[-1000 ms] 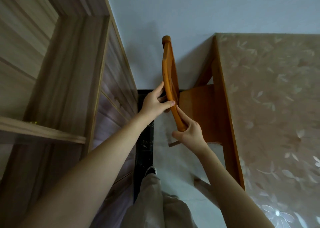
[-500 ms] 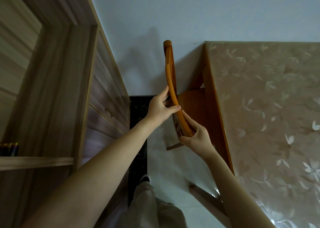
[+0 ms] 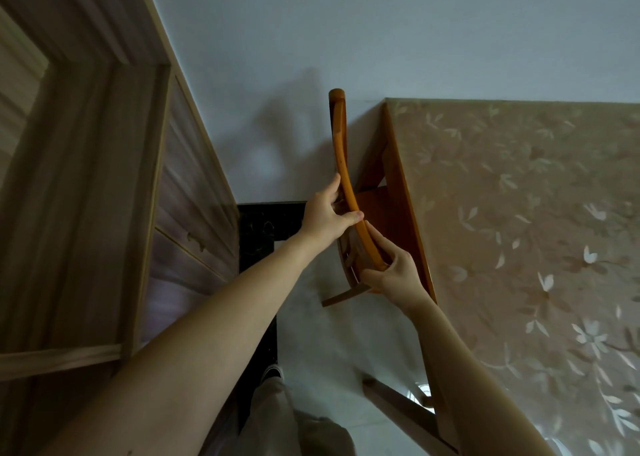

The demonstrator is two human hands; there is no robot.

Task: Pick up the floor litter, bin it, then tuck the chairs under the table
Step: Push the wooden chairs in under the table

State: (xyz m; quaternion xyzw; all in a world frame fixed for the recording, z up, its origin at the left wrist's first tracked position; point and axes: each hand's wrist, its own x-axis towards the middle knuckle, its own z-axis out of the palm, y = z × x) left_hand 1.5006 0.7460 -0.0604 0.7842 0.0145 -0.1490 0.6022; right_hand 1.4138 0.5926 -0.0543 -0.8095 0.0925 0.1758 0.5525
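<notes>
An orange wooden chair (image 3: 341, 150) stands at the left end of the table (image 3: 519, 213), which carries a beige floral cover. Its curved top rail runs away from me toward the wall. Most of the seat (image 3: 374, 209) is hidden under the table edge. My left hand (image 3: 323, 215) grips the rail near its middle, thumb over the top. My right hand (image 3: 391, 272) holds the rail's near end, fingers curled round it. No litter or bin is in view.
A tall wooden cabinet (image 3: 114, 178) fills the left side, leaving a narrow strip of pale floor (image 3: 329, 338) between it and the table. A dark threshold strip (image 3: 263, 223) lies by the wall. My shoe (image 3: 273, 374) and trouser leg show below. A table leg (image 3: 398, 403) angles at the lower right.
The chair has slid further under the table, so less of its seat shows. Both hands kept their hold on the rail and moved with it. The view has tilted up.
</notes>
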